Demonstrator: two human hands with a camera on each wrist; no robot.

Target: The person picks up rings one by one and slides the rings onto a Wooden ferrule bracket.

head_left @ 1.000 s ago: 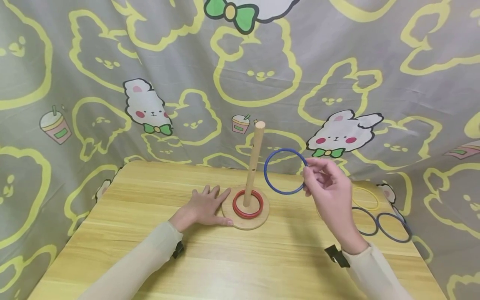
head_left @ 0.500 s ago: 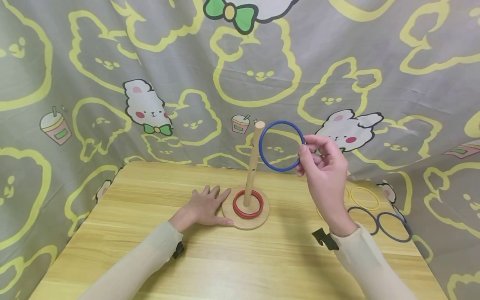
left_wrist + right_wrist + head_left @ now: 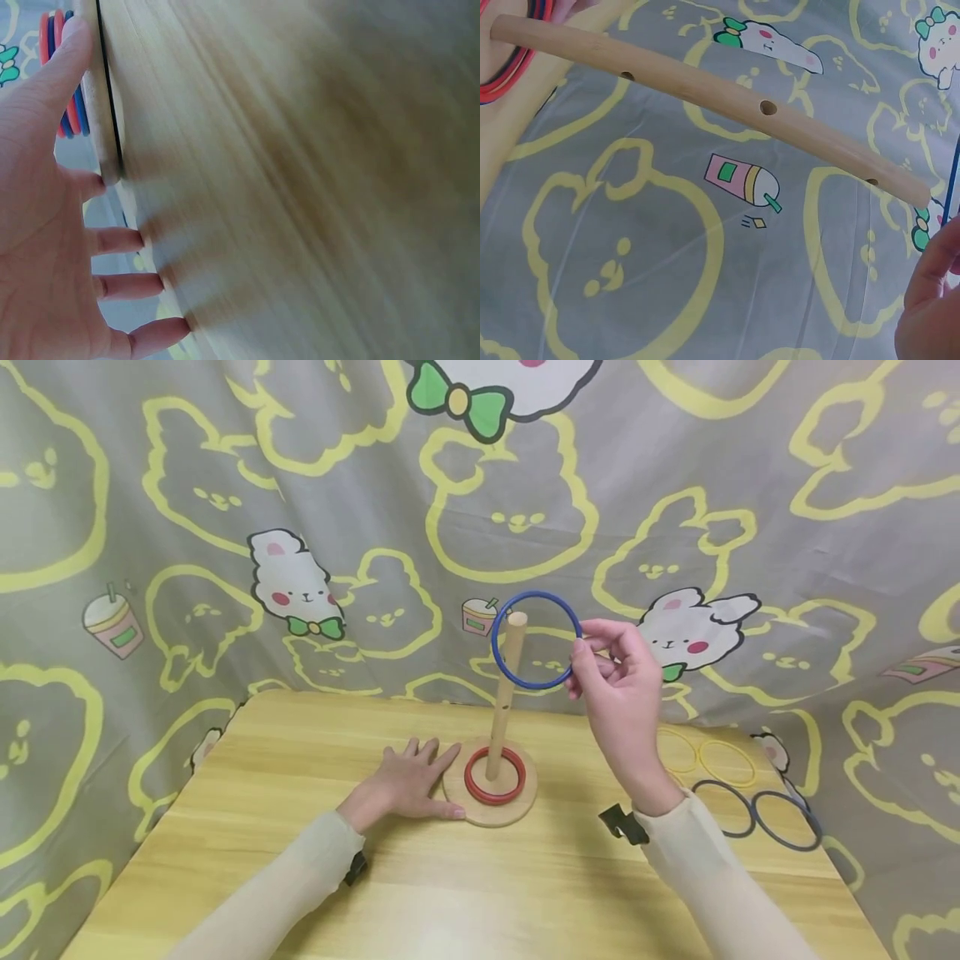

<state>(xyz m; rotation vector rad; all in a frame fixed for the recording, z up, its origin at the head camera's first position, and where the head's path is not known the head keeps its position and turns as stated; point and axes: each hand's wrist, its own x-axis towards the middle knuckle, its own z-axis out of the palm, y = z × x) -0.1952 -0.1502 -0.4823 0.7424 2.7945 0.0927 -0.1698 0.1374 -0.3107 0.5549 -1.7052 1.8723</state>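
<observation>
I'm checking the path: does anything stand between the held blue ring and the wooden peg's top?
Nothing visible does: in the right wrist view, no object shows between the blue ring in the right hand and the tip of the wooden peg. The stacked red and blue rings lie around its foot.

Hung from nine o'clock through twelve to three: a creased grey cloth (image 3: 637, 443) with yellow animal outlines (image 3: 517, 577). Printed on it, a green bow (image 3: 458, 399) at twelve, white rabbit heads (image 3: 296, 581) at ten and nearly three, pink cups (image 3: 116, 628) at nine and three. Toward six, a wood-grain tabletop (image 3: 465, 897).
</observation>
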